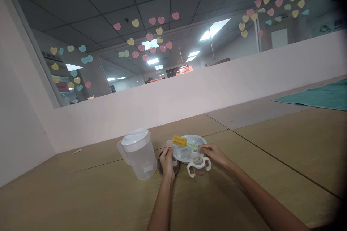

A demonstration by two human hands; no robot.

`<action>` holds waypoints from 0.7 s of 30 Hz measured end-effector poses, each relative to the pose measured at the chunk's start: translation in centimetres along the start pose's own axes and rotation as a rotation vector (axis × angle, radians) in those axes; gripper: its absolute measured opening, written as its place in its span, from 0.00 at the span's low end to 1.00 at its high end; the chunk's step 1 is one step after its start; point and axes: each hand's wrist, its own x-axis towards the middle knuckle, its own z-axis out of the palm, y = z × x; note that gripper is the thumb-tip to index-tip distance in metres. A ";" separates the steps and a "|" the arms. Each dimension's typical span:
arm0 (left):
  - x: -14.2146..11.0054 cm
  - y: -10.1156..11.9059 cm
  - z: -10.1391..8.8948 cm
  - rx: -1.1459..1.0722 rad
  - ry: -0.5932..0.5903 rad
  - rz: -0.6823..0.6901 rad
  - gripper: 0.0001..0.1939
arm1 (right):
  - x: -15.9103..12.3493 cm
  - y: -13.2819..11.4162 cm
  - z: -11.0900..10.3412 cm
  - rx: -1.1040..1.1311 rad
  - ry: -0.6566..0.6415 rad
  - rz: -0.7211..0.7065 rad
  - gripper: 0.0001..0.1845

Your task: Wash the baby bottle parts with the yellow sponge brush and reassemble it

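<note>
"What do the hands hold?"

"Right hand (213, 153), fingers pinched, grips a yellow sponge bottle brush (179, 140) by its thin green stem above a round white plate (203, 142)."

"And the left hand (167, 162)?"

"Fingertips pinch a small clear ring (170, 143), perhaps a silicone teat, just beside the brush."

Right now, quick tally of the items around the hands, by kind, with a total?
Clear plastic pitcher: 1
White plate: 1
Dark round disc: 1
Two-handled clear trainer cup: 1
Sponge bottle brush, in right hand: 1
Small clear cap, in left hand: 1
Total: 6, excluding clear pieces on the plate, too unclear to count
</note>
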 end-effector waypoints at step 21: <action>0.3 0.9 0.3 -0.072 0.022 -0.025 0.18 | -0.9 -1.3 -1.3 -0.172 -0.028 -0.086 0.18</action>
